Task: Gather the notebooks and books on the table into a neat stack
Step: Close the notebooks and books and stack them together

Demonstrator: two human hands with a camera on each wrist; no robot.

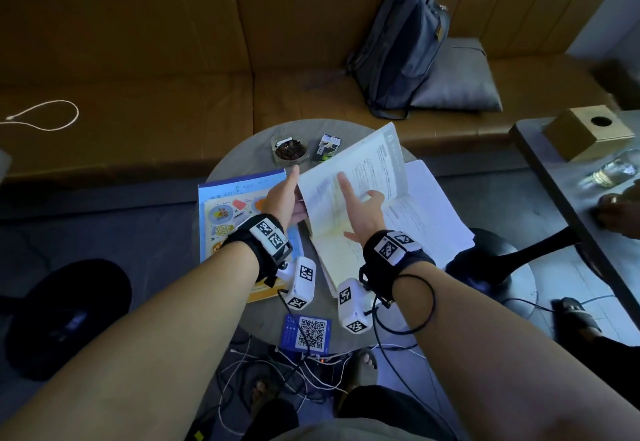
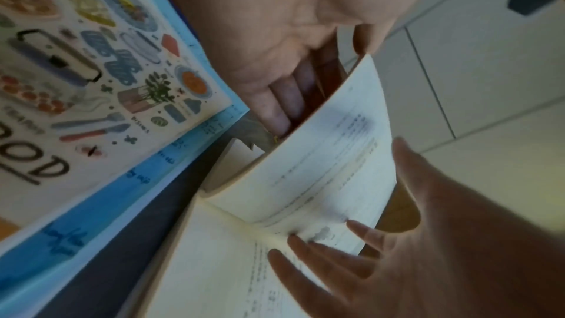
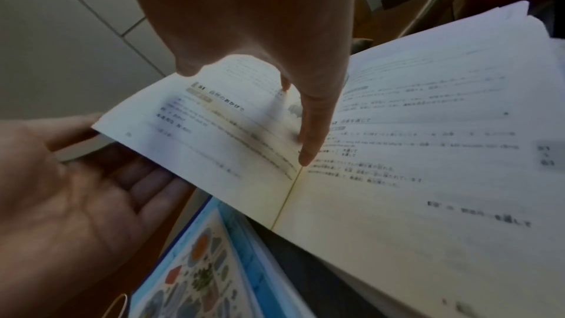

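An open printed book point(image 1: 363, 177) lies mid-table, its left half raised off the surface. My left hand point(image 1: 287, 198) has straight fingers under that raised half point(image 2: 321, 154), palm up point(image 3: 91, 190). My right hand point(image 1: 360, 205) lies on the open pages with fingers spread, its index finger point(image 3: 308, 144) pressing near the gutter. A blue book with food illustrations point(image 1: 232, 212) lies flat to the left point(image 2: 91, 81). Under the open book's right side is a white notebook point(image 1: 436, 212) with loose-looking pages point(image 3: 489, 33).
On the round grey table point(image 1: 242, 153) stand an ashtray point(image 1: 290, 150) and a cigarette pack point(image 1: 327, 148) at the far edge, and a blue QR card point(image 1: 306, 333) near me. A backpack point(image 1: 401, 46) leans on the bench behind. Cables litter the floor. Another person's hand point(image 1: 620, 212) rests on the table at right.
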